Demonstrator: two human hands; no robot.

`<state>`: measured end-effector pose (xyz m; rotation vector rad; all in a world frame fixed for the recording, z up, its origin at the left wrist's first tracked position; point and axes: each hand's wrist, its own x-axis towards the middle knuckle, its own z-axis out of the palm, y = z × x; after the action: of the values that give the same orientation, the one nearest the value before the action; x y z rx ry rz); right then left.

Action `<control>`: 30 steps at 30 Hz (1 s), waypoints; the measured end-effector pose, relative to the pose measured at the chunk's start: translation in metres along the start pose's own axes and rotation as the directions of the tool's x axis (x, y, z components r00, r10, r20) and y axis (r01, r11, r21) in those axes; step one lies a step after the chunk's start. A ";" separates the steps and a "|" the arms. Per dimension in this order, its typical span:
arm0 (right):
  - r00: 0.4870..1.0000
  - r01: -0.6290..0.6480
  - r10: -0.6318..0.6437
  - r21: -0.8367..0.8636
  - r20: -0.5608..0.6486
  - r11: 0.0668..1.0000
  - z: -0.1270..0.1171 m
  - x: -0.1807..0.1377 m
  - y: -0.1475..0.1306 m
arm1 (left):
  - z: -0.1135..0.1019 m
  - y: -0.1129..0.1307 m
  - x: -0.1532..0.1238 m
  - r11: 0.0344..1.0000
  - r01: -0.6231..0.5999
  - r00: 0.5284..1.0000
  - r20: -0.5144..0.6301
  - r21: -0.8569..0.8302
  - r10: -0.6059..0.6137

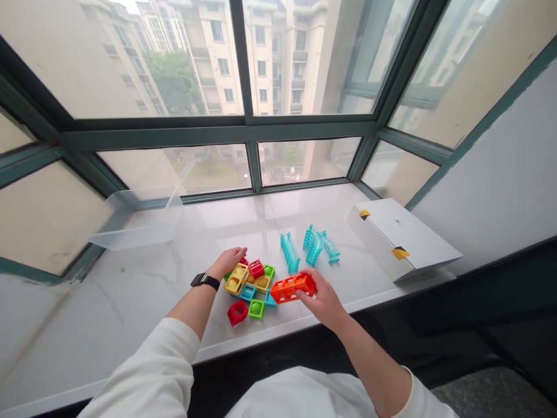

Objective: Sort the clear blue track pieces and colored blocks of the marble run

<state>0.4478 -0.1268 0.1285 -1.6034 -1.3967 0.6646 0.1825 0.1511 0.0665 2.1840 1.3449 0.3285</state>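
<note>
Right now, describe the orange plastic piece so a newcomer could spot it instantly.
On the white marble window sill, find the heap of bright plastic tiles. At its right edge, a row of joined orange hollow cubes sits under the right hand, the only orange piece.

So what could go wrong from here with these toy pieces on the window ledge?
The orange block in the right hand is close to the ledge's front edge, so a slip might send it over. The left hand, resting against the coloured heap, could also nudge the red piece toward that edge.
</note>
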 end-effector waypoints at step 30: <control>0.997 -0.082 0.080 -0.108 -0.021 0.991 0.110 0.041 0.081 | 0.033 0.089 -0.170 0.952 -0.091 0.974 -0.175 0.291 0.146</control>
<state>0.4040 -0.0554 0.0126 -1.7554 -1.3816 0.6302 0.1843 -0.0398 0.1028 2.5323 1.4411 0.4296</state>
